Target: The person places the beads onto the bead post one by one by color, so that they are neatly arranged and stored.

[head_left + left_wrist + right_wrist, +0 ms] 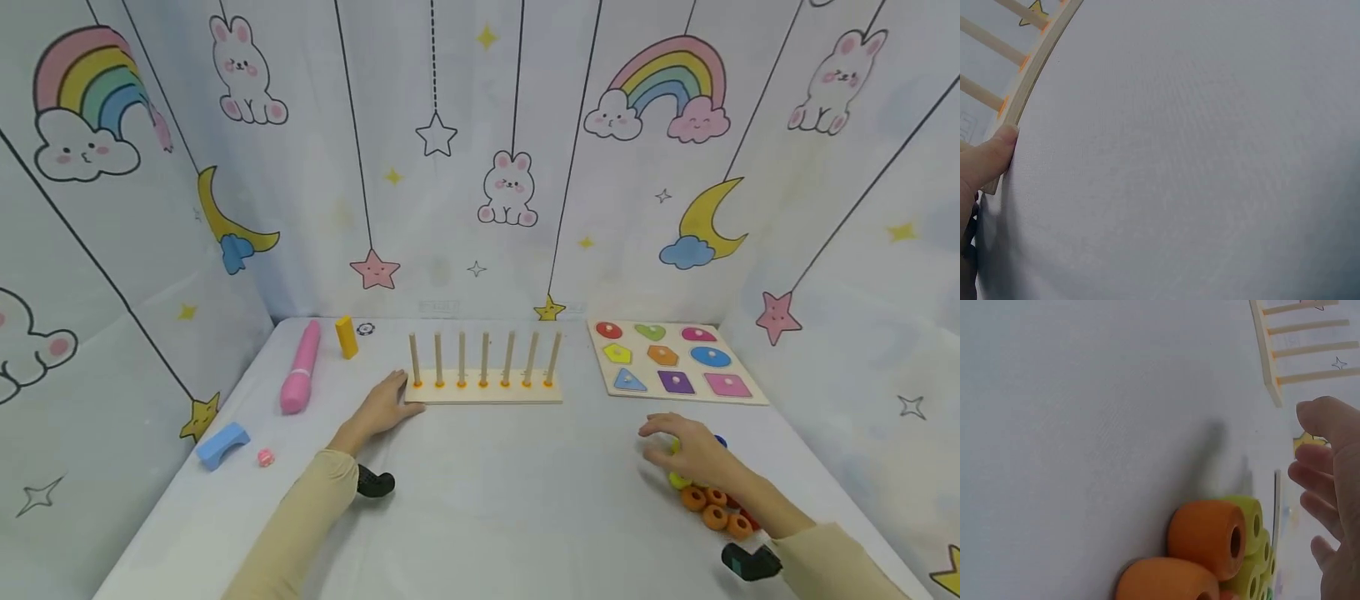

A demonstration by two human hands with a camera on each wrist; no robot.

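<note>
Pegs all bare, nothing stacked yet.
Your left hand (384, 408) rests flat-fingered against the peg rack (483, 390) mid-frame; your right hand (693, 454), fingers loosely curled and empty, hovers over the beads (712, 507) lower right.

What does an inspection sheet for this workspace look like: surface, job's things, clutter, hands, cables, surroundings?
Surface: table under a white cloth.
Job's things: wooden peg rack with seven upright pegs, all bare; orange and yellow-green beads heaped at the near right.
Clutter: shape puzzle board at the far right; pink cylinder, yellow block, blue arch block and small pink ball at the left.
Hands: left hand rests against the rack's left end; right hand hovers over the beads, fingers loosely curled, holding nothing visible.
Cables: nothing seen.
Surroundings: cartoon backdrop of rabbits, rainbows, moons and stars.
</note>
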